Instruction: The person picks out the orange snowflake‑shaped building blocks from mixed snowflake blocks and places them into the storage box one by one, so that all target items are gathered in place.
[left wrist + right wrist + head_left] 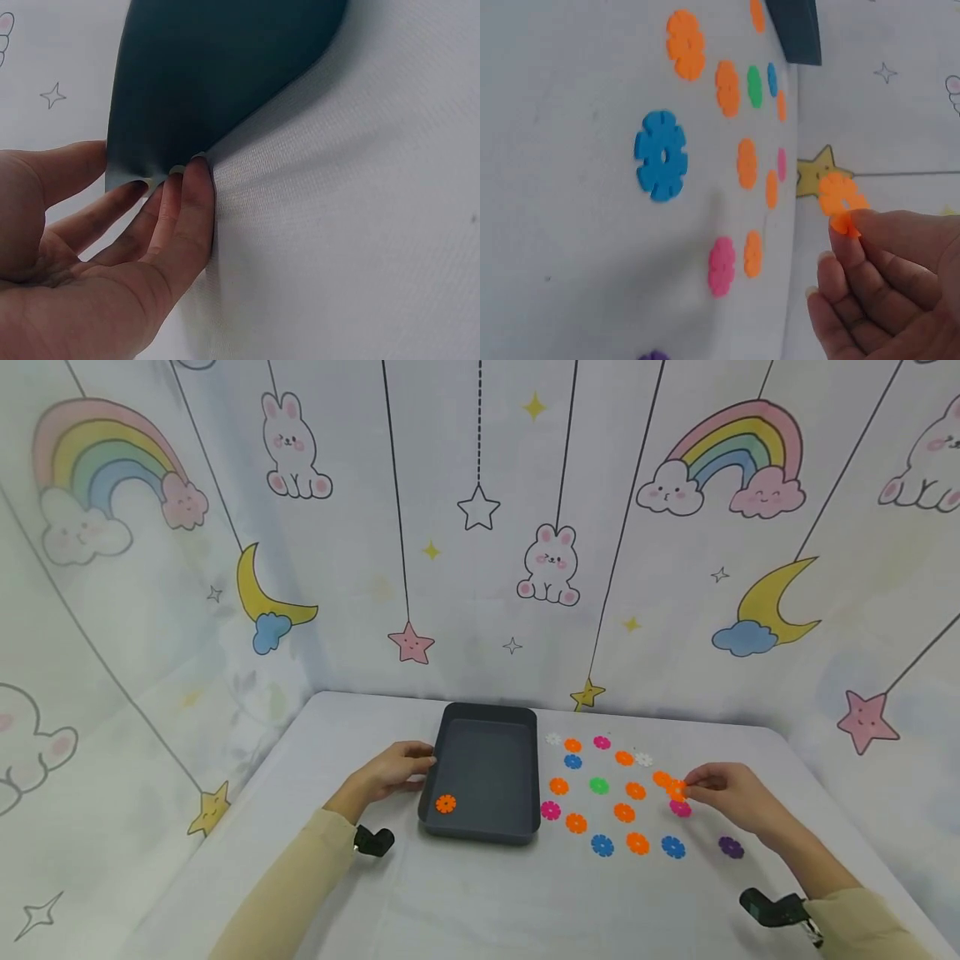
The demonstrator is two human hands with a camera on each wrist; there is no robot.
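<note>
1. One orange disc point(677, 790) is pinched between thumb and fingers of the right hand point(729, 789), raised above the desk point(465, 897) near a pink disc point(680, 809).
2. The left hand point(390, 768) grips the left side of the dark tray point(483, 777), fingers against its outer wall.
3. Another orange disc point(446, 803) lies in the tray's near left corner.
4. Loose discs point(624, 812) in several colours lie right of the tray, a purple disc point(731, 847) farthest out.

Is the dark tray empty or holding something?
Not empty: in the head view, one orange disc lies inside the dark tray, near its front-left corner.
</note>
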